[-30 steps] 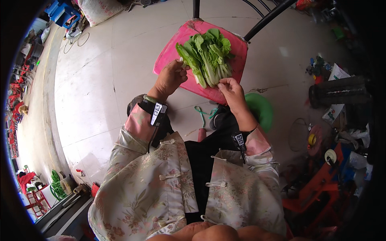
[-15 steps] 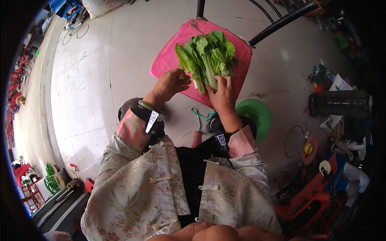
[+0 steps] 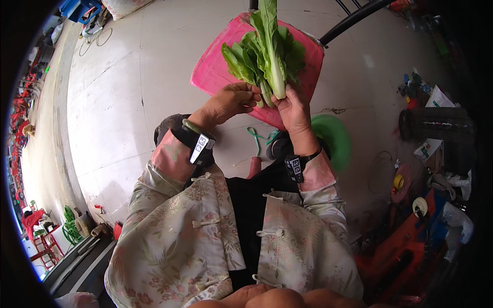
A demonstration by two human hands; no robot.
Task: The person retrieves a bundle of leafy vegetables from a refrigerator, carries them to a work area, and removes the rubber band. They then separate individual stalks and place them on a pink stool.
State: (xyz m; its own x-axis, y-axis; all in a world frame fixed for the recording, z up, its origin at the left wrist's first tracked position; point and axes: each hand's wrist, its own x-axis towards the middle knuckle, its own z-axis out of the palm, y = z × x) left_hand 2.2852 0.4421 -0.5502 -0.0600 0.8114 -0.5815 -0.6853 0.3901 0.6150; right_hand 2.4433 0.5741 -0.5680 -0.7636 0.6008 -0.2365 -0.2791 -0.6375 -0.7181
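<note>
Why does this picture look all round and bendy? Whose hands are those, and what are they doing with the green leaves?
The picture comes from a small camera worn on a person's head, looking down. Its lens is very wide, so straight lines bend near the edges. That is why the floor looks curved.

The two arms in flowery sleeves belong to the person wearing the camera. The left hand and the right hand both grip a bunch of leafy greens at its pale stalk ends, with the leaves pointing away. Each wrist wears a dark band with a small tag.

Under the greens is a pink tray resting over the pale floor. A round green lid-like thing lies near the right wrist, and tools and clutter fill the right side.
</note>
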